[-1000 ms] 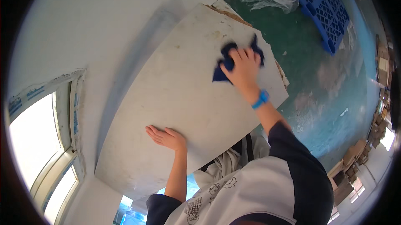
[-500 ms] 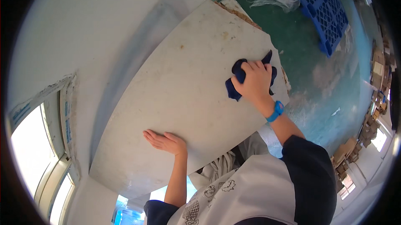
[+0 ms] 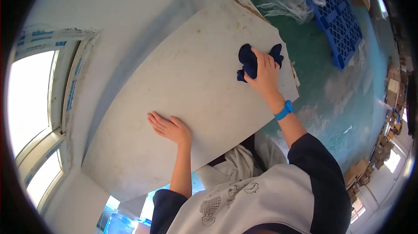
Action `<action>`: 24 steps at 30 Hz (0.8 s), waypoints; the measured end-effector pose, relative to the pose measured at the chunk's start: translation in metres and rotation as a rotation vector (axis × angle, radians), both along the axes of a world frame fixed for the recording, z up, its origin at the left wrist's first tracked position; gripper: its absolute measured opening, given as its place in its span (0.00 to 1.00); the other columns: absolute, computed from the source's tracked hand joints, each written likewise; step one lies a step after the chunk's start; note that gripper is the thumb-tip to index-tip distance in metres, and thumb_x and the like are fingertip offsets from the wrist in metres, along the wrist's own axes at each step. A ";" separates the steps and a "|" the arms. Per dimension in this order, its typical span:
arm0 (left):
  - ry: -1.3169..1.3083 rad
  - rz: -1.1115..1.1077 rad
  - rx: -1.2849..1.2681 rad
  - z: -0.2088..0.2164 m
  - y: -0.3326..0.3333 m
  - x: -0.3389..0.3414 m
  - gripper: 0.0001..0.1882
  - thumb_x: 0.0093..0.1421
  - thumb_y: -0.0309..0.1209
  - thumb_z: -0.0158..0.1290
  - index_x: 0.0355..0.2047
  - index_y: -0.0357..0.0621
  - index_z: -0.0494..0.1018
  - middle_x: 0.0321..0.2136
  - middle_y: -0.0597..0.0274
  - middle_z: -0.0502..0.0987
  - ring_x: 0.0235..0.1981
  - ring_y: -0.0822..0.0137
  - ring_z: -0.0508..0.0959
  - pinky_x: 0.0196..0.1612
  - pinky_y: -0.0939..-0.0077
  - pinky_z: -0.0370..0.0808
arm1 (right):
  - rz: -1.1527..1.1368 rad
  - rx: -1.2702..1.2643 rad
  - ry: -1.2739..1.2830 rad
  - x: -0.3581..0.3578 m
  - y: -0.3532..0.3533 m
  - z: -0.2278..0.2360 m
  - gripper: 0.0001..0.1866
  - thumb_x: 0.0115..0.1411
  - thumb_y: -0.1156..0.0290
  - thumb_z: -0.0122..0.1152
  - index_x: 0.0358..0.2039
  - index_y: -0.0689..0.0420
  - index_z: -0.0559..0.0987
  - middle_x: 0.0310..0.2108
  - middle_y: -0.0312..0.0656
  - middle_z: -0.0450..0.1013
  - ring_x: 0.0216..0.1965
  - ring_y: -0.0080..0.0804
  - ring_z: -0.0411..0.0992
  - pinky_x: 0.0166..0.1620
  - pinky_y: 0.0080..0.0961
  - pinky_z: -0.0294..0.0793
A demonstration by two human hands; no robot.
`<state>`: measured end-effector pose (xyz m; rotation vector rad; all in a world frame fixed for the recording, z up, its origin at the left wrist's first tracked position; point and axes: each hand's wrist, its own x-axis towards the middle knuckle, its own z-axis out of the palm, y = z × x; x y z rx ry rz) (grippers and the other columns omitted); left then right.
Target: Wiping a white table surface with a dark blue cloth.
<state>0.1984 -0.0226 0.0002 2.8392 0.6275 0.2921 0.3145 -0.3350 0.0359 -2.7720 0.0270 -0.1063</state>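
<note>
Large off-white board [image 3: 191, 99], flat, leaning up toward the pale wall [image 3: 122, 12] at far left. Surface scuffed, with brownish specks near its far edge.

Right hand [image 3: 263, 75] pressed on a dark blue cloth [image 3: 250, 62], which lies crumpled on the board's right part, close to the right edge. Fingers spread over the cloth, pinning it against the board rather than balled around it; cloth shows beyond the fingertips on both sides. Blue band [image 3: 283, 110] on that wrist.

Left hand [image 3: 170, 127] open, palm flat on bare board at the near-middle, fingers together and pointing left. Holds nothing. Well apart from the cloth.

Right of the board: green floor [image 3: 331, 95] with pale stains. Blue plastic pallet [image 3: 337, 21] at far right, clear plastic sheeting [image 3: 289, 1] bunched at its left end. Window [image 3: 30, 99] at left, taped frame, bright outside.
</note>
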 end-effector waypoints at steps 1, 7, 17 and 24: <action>-0.025 -0.014 -0.008 0.002 -0.002 0.001 0.31 0.69 0.36 0.38 0.68 0.34 0.51 0.71 0.45 0.49 0.72 0.48 0.49 0.69 0.49 0.45 | -0.015 0.020 0.022 -0.002 0.001 0.008 0.30 0.45 0.63 0.70 0.52 0.52 0.75 0.52 0.40 0.69 0.56 0.43 0.65 0.53 0.49 0.61; -0.088 0.002 -0.135 0.003 -0.050 0.010 0.32 0.65 0.30 0.45 0.67 0.31 0.53 0.69 0.40 0.51 0.70 0.43 0.51 0.69 0.50 0.48 | 0.070 -0.113 0.021 0.007 -0.004 0.004 0.28 0.51 0.62 0.68 0.54 0.50 0.75 0.61 0.34 0.65 0.63 0.42 0.59 0.62 0.65 0.51; 0.027 0.187 -0.354 0.008 -0.280 0.101 0.34 0.66 0.36 0.42 0.70 0.37 0.49 0.72 0.46 0.46 0.73 0.49 0.44 0.70 0.45 0.38 | 0.711 0.088 0.011 0.059 -0.074 0.011 0.13 0.52 0.66 0.68 0.40 0.49 0.80 0.44 0.32 0.74 0.46 0.31 0.71 0.57 0.46 0.56; 0.130 0.353 -0.204 0.010 -0.293 0.107 0.34 0.69 0.42 0.39 0.70 0.37 0.52 0.71 0.48 0.50 0.73 0.50 0.47 0.70 0.48 0.38 | 0.753 0.036 -0.062 0.142 -0.079 0.007 0.11 0.49 0.69 0.72 0.35 0.49 0.82 0.39 0.32 0.75 0.45 0.32 0.71 0.55 0.41 0.58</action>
